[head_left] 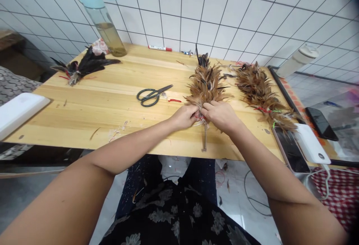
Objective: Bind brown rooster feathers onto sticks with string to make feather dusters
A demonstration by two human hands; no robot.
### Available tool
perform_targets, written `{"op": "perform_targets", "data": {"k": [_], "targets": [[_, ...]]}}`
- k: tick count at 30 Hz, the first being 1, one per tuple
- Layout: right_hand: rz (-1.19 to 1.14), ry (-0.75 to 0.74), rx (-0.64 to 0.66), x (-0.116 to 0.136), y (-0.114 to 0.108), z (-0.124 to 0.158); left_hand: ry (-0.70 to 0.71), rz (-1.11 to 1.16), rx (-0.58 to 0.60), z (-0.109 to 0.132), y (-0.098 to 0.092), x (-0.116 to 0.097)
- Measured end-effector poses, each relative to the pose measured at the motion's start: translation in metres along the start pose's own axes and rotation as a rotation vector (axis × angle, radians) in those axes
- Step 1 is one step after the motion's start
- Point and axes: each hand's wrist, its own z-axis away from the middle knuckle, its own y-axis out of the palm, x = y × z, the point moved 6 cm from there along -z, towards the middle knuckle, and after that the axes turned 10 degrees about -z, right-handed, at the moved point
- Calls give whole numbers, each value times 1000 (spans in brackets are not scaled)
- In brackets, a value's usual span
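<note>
A black top is worn, patterned with scattered grey flowers. Dark blue trousers are worn with it, the legs sprinkled with pale specks. The arms are bared, and so are the left hand and the right hand.

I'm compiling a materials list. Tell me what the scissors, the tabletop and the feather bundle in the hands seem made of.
Scissors: probably metal, dull, dark with greyer blades. Tabletop: wood or wood-look laminate, smooth, slightly glossy, streaky grain. Feather bundle: likely real feathers, softly sheened, with tapered, overlapping tips.
</note>
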Motion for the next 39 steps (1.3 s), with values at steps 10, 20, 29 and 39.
{"op": "perform_targets", "data": {"k": [10,20,29,39], "targets": [[57,-163,49,13,-19,-3,-81,39,35,1,1,6],[70,-199,112,19,-7,-5,-60,33,24,-1,-2,3],[64,-99,248,6,3,-5,-83,87,80,-1,-2,0],[17,-16,300,-11,16,-9,-80,82,141,-1,-3,-2]]}}
